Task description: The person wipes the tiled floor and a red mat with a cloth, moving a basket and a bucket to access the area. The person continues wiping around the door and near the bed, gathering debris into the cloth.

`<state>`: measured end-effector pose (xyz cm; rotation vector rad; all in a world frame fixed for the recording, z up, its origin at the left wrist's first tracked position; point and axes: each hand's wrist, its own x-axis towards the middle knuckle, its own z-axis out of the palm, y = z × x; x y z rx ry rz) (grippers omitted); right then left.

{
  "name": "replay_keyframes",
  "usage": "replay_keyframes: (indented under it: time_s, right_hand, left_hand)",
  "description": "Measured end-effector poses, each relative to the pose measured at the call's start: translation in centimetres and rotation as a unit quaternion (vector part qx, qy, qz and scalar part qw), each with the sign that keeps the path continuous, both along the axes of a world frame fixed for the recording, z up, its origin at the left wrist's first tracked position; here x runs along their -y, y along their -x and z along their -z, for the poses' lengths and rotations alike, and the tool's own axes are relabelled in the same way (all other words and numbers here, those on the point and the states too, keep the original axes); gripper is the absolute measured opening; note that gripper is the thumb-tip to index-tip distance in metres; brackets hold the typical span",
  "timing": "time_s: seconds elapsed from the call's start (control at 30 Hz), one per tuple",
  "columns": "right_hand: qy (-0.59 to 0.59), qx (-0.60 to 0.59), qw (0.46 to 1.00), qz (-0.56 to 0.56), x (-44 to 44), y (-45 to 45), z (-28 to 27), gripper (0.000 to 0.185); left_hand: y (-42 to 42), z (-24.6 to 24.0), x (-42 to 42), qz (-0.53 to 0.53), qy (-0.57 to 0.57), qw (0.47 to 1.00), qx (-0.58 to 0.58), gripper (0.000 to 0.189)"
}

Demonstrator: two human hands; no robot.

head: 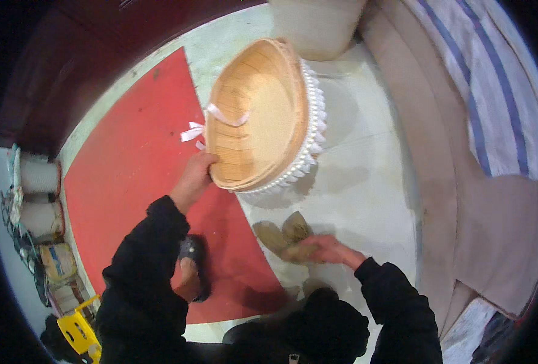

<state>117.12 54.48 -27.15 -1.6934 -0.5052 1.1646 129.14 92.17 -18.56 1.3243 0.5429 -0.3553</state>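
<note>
My left hand (195, 175) grips the near left rim of a wooden strip basket (264, 100), which is tilted so that its bare inside faces me. White lace trim and a string of pearl-like beads (313, 123) run around the basket's right side. A pale pink ribbon bow (192, 132) hangs at its left rim, just above my left hand. Lower right, my right hand (330, 250) is closed on a soft brown lobed thing (273, 239), possibly cloth; its exact kind cannot be made out. The two hands are apart.
A red mat (137, 150) covers the left of the pale tiled floor (369, 195). A beige sofa (437, 191) with a striped cloth (496, 91) lines the right. Spools (40, 177), cords and a yellow plastic stool (79, 332) stand at the left. My shoe (198, 264) is on the mat.
</note>
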Motion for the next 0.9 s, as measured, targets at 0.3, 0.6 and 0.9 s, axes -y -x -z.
replay_keyframes:
  time_s: [0.3,0.6,0.9]
  right_hand:
    - [0.081,0.281,0.897,0.333,-1.0,-6.0,0.0,0.048]
    - [0.219,0.472,0.832,0.191,-9.0,-13.0,2.1,0.053]
    - [0.088,0.454,0.886,-0.048,0.4,0.9,1.0,0.031]
  left_hand:
    - [-10.4,6.2,21.2,0.111,-0.305,0.945,0.045,0.048]
    - [-10.1,7.7,15.9,0.14,-0.226,0.957,0.118,0.054]
    - [4.8,10.1,7.5,0.36,-0.352,0.853,0.134,0.039]
